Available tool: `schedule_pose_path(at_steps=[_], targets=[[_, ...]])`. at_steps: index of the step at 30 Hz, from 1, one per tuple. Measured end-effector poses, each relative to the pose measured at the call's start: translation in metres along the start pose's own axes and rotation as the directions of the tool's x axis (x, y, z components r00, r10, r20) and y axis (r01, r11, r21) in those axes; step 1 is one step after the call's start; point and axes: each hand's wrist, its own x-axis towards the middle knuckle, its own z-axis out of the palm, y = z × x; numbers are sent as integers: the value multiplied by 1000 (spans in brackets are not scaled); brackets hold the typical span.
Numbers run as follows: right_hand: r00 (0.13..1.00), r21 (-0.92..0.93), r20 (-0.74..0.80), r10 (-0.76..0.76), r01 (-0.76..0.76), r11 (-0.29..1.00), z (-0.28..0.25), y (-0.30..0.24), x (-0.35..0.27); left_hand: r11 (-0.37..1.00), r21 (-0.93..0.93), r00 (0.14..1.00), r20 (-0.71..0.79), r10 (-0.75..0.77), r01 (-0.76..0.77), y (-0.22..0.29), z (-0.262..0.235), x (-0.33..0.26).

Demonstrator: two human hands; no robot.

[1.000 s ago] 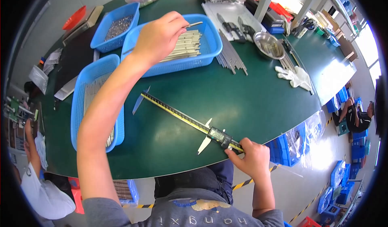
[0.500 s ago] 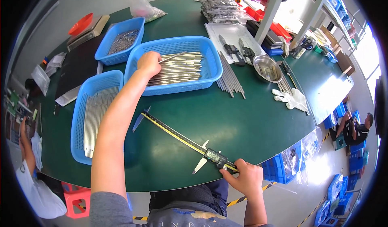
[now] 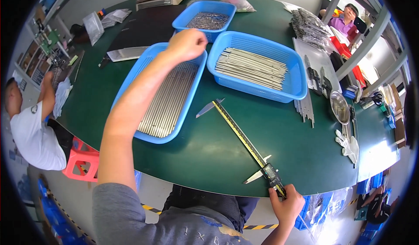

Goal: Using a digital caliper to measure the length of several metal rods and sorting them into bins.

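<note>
My right hand (image 3: 288, 205) grips the slider end of a long digital caliper (image 3: 240, 135), near the table's front edge. The caliper lies slantwise across the green table (image 3: 218, 162), its jaws far apart. Above the far end of the left blue basket (image 3: 177, 134) is my left hand (image 3: 187, 45), its fingers curled closed; whatever they may hold is hidden. That basket holds thin metal rods (image 3: 168, 101) laid lengthwise. More metal rods (image 3: 251, 68) lie crosswise in the right blue basket (image 3: 283, 96).
A smaller blue basket (image 3: 185, 25) of small metal parts stands at the back. To the right are loose rods (image 3: 304, 110), a metal bowl (image 3: 339, 107), a white glove (image 3: 347, 147) and a shelf post (image 3: 366, 44). People sit at left and far right.
The view has turned left. My left hand has moved from the rods in the right basket, where it held one, to above the left basket. My right hand stays on the caliper.
</note>
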Motion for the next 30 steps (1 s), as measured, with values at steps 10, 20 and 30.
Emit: schedule_pose_path(at_steps=[10,20,30], targets=[[1000,-26,-16,-26,25,999,0,1,1,997,22,942,329,-73,70,-37,-4,-67],[1000,-30,-16,-17,16,999,-3,-2,0,702,-619,921,364,-140,351,-2,-48,-83],[995,-92,-2,-98,97,991,-11,-18,0,641,-95,622,-384,683,-762,157,-56,-163]])
